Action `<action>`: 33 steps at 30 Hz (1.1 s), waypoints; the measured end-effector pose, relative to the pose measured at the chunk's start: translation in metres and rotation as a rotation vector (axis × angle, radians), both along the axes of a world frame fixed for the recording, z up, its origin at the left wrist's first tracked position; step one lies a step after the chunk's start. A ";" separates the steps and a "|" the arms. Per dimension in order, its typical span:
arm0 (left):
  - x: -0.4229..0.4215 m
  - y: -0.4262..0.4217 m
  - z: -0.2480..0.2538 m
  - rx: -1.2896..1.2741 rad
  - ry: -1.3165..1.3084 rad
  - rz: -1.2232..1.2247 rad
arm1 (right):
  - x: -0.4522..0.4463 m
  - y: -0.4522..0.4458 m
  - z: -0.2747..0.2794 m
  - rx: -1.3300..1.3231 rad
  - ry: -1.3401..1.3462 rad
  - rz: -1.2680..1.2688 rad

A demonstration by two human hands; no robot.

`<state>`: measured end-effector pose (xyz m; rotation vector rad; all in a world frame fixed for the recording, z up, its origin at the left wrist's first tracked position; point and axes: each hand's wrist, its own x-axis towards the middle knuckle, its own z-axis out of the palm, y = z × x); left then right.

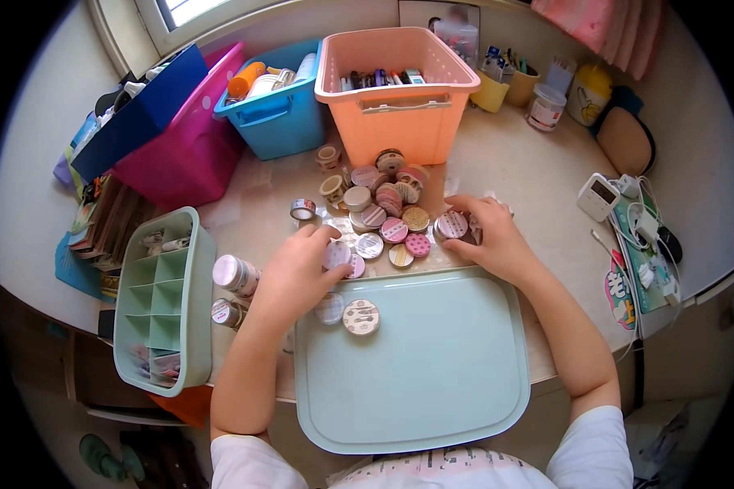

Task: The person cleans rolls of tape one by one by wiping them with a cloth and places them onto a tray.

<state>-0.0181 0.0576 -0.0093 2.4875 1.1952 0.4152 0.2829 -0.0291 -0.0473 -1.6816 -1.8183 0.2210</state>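
Several small round rolls of washi tape (pixel 394 230) lie heaped on the desk in front of me. My left hand (pixel 300 265) has its thumb and fingers curled about a pale lilac tape roll (pixel 337 254) at the heap's left edge. On the opposite side, my right hand (pixel 491 236) grips a pink-patterned tape roll (pixel 452 225) between thumb and fingers. The light green lid (pixel 416 367) lies flat between my forearms. A cream patterned tape roll (pixel 361 318) and a pale checked tape roll (pixel 329 309) rest on its upper left part.
A green divided organizer box (pixel 197 326) stands at left, beside stacked tape rolls (pixel 236 275). Behind the heap are an orange bin (pixel 400 126), a blue bin (pixel 281 126) and a magenta bin (pixel 183 155). White cables (pixel 646 224) and a small white device (pixel 599 196) lie at right.
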 end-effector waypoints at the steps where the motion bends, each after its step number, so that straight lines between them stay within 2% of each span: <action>1: 0.002 -0.001 -0.001 0.022 0.015 -0.002 | 0.002 0.000 -0.002 -0.002 -0.004 0.017; 3: 0.003 -0.002 -0.001 0.030 0.010 0.005 | 0.002 -0.001 -0.001 -0.006 -0.008 0.033; 5: 0.004 -0.004 0.000 0.043 0.009 0.010 | -0.002 -0.006 0.008 0.076 -0.074 -0.064; 6: 0.006 -0.005 0.002 0.152 -0.084 -0.025 | -0.006 -0.010 0.017 0.078 -0.074 -0.065; 7: 0.007 -0.007 0.005 0.261 -0.178 -0.058 | -0.012 -0.015 0.028 0.113 0.112 0.013; 8: 0.010 -0.010 0.009 0.261 -0.180 -0.056 | -0.019 -0.018 0.033 0.146 0.298 0.093; 9: 0.014 -0.016 0.015 -0.026 -0.402 -0.204 | -0.027 -0.021 0.027 0.159 0.564 0.194; 10: 0.017 -0.023 0.018 -0.318 -0.619 -0.349 | -0.038 -0.025 0.026 0.155 0.565 0.198; 12: 0.023 -0.035 0.018 -1.042 -1.010 -0.511 | -0.059 -0.036 0.030 0.238 0.723 0.400; 13: 0.025 -0.038 0.014 -1.142 -1.046 -0.522 | -0.063 -0.039 0.031 0.249 0.709 0.448; 21: 0.025 -0.043 0.003 -1.146 -1.002 -0.458 | -0.062 -0.050 0.041 0.231 0.608 0.379; 23: 0.023 -0.038 -0.002 -1.183 -1.034 -0.441 | -0.049 -0.048 0.058 0.334 0.201 0.350; 24: 0.024 -0.038 0.001 -1.180 -1.033 -0.442 | -0.038 -0.045 0.064 0.382 0.140 0.289; 26: 0.027 -0.041 0.010 -1.282 -1.186 -0.298 | -0.021 -0.038 0.068 0.267 -0.008 0.045; 27: 0.027 -0.040 0.013 -1.255 -1.208 -0.276 | -0.013 -0.035 0.060 0.265 -0.005 0.044; 29: 0.027 -0.034 0.014 -1.206 -1.211 -0.251 | 0.005 -0.024 0.028 0.100 -0.266 -0.193; 30: 0.026 -0.032 0.014 -1.157 -1.216 -0.230 | 0.016 -0.018 0.020 0.102 -0.263 -0.195; 32: 0.025 -0.029 0.013 -1.133 -1.233 -0.257 | 0.034 -0.007 0.013 -0.228 -0.108 -0.150; 33: 0.025 -0.029 0.013 -1.113 -1.269 -0.260 | 0.031 -0.008 0.018 -0.220 -0.073 -0.195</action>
